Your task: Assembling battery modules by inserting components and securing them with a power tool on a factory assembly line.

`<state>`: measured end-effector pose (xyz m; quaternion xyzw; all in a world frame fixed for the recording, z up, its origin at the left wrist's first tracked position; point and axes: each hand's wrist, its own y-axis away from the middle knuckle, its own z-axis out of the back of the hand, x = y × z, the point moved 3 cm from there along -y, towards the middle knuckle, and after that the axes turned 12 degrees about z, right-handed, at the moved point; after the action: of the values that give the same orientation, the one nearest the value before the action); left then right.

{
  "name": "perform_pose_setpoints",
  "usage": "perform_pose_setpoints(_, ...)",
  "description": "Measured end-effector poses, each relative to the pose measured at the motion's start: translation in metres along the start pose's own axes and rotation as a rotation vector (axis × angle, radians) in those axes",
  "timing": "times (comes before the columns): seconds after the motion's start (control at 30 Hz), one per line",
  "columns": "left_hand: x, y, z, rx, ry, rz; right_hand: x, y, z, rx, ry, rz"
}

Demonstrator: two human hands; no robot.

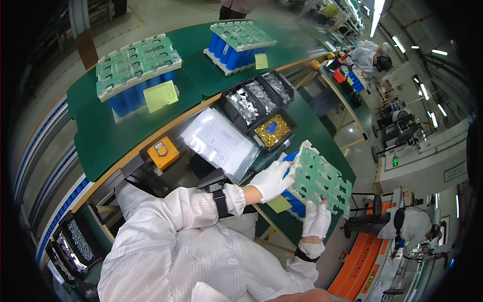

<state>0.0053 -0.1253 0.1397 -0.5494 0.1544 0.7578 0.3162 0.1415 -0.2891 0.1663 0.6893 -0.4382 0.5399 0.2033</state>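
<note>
A battery pack point(320, 180) with blue cylindrical cells and a green top plate in a white frame sits tilted in view at the right end of the green bench. My left hand point(271, 181), in a white glove, grips its left side, the fingers closed at the plate's edge. At the near side, my gloved right hand point(316, 220) holds the pack's edge, with fingertips bent onto the rim of the plate. Some fingers of both hands are hidden against the pack. A yellow note point(279, 204) hangs from the pack between the hands.
Black bins point(246, 108) of silvery metal pieces and a bin of brass-coloured parts point(272, 132) stand beyond my left hand. Papers in a clear sleeve point(220, 142) and a yellow button box point(163, 153) lie left. Two more packs point(138, 70) point(240, 43) stand farther back.
</note>
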Motion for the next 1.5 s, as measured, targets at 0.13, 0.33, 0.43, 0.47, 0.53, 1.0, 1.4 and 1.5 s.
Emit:
perform_pose_setpoints(0.13, 0.004, -0.015, -0.006, -0.035, 0.063, -0.047, -0.017, -0.007, 0.004, 0.138, -0.089, -0.107)
perform_pose_setpoints(0.33, 0.009, -0.027, -0.004, 0.065, 0.239, 0.169, 0.023, -0.001, 0.012, 0.783, 0.233, -0.453)
perform_pose_setpoints(0.43, 0.012, -0.029, -0.005, 0.125, 0.237, 0.198, 0.054, -0.019, 0.011, 0.691, 0.287, 0.023)
perform_pose_setpoints(0.47, 0.010, -0.029, -0.005, 0.136, 0.238, 0.218, 0.068, -0.027, 0.010, 0.658, 0.308, 0.128)
perform_pose_setpoints(0.53, 0.013, -0.032, -0.006, 0.131, 0.271, 0.219, 0.094, -0.042, -0.001, 0.573, 0.316, 0.293)
perform_pose_setpoints(1.0, 0.052, -0.148, 0.132, -0.452, -0.084, 0.167, -0.040, -0.117, -0.186, 1.112, 0.696, 0.723)
perform_pose_setpoints(1.4, 0.059, -0.281, 0.087, -0.089, -1.221, 0.191, -0.052, -0.121, -0.182, 1.356, 1.017, 0.742)
perform_pose_setpoints(1.5, 0.062, -0.296, 0.085, -0.017, -1.231, 0.223, -0.049, -0.123, -0.182, 1.387, 1.051, 0.695)
